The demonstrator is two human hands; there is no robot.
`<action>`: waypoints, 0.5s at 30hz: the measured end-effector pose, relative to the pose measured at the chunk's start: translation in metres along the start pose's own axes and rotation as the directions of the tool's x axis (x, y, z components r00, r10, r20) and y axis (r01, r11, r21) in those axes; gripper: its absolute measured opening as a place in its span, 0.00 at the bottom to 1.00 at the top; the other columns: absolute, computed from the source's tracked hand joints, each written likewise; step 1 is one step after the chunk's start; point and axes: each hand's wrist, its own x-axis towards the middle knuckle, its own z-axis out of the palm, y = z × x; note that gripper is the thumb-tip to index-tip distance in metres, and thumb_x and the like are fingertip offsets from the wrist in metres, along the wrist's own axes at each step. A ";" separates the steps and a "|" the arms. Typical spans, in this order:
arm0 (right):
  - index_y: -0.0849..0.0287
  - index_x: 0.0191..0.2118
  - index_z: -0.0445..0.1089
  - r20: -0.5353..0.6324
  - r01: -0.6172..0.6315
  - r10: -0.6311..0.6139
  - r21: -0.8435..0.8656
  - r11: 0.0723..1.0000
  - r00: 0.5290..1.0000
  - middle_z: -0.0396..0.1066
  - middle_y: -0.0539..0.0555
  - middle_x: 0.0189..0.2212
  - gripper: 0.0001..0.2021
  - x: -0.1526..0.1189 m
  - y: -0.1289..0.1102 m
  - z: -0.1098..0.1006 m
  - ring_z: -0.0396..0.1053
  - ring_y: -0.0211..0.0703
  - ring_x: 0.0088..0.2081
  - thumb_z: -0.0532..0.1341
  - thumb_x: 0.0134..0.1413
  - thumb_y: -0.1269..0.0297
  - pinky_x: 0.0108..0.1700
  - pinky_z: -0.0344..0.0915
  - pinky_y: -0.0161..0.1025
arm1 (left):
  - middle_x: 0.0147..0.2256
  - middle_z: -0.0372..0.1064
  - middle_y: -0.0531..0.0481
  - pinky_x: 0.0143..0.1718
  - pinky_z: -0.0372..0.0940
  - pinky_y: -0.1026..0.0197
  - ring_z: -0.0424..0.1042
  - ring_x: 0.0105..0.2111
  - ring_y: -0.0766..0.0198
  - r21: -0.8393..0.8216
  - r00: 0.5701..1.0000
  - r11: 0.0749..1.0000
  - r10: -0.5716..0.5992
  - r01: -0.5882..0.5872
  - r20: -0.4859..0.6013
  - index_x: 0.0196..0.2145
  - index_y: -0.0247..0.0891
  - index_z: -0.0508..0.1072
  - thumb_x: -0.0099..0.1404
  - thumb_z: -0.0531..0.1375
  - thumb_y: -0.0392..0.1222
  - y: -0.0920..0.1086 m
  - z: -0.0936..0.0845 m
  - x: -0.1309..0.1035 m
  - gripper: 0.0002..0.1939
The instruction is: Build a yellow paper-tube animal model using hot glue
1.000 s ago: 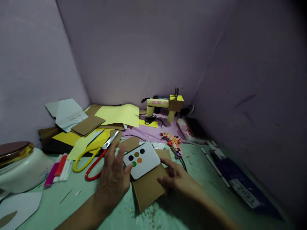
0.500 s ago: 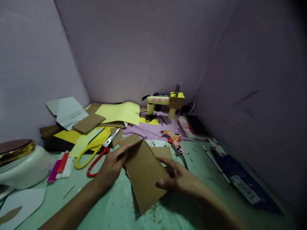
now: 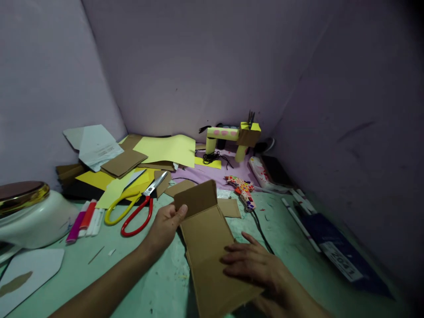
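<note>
A folded piece of brown cardboard (image 3: 207,243) is held above the table, its upper flap bent up along a crease. My left hand (image 3: 167,225) pinches it at the upper left, thumb lying over the flap's corner. Along the right edge, my right hand (image 3: 260,269) is spread with fingers apart, the fingertips over the cardboard's surface; whether they press on it I cannot tell. Scissors (image 3: 150,190) with one yellow and one red handle loop lie left of the cardboard. Behind my right hand rests a colourful patterned glue gun (image 3: 243,190) with a black cord.
Yellow paper (image 3: 165,148) and cardboard scraps (image 3: 123,162) pile up at the back left. A paper animal model (image 3: 223,134) stands at the back. Markers (image 3: 88,218) and a white object with gold trim (image 3: 33,221) are left; a dark blue folder (image 3: 341,247) is right.
The cardboard's upper flap has swung up and open, and the piece has moved toward me. My left hand has shifted its thumb onto the flap; my right hand has opened its grip and moved lower right.
</note>
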 end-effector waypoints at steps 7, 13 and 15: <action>0.56 0.43 0.71 -0.071 -0.022 0.022 -0.004 1.000 0.997 0.77 0.56 0.40 0.19 0.009 -0.003 0.012 0.73 0.45 0.43 0.58 0.42 0.76 0.44 0.68 0.40 | 0.28 0.69 0.51 0.33 0.62 0.61 0.69 0.32 0.59 0.120 0.995 0.991 0.051 -0.061 0.081 0.30 0.36 0.69 0.55 0.56 0.43 -0.003 0.010 -0.005 0.08; 0.56 0.43 0.72 0.085 -0.192 0.198 -0.076 0.979 0.977 0.76 0.54 0.34 0.18 0.012 -0.022 0.011 0.74 0.43 0.34 0.57 0.43 0.76 0.33 0.66 0.35 | 0.27 0.69 0.52 0.31 0.59 0.62 0.67 0.30 0.61 0.494 0.988 0.857 0.142 -0.150 0.054 0.26 0.38 0.69 0.55 0.54 0.36 -0.008 0.008 -0.003 0.04; 0.56 0.42 0.72 0.066 -0.189 0.194 -0.070 0.979 0.979 0.76 0.54 0.33 0.20 0.012 -0.021 0.014 0.74 0.43 0.34 0.57 0.41 0.77 0.33 0.66 0.35 | 0.26 0.67 0.52 0.30 0.58 0.61 0.66 0.29 0.61 0.545 0.990 0.829 0.138 -0.129 0.024 0.25 0.38 0.68 0.55 0.54 0.35 -0.006 0.010 -0.003 0.04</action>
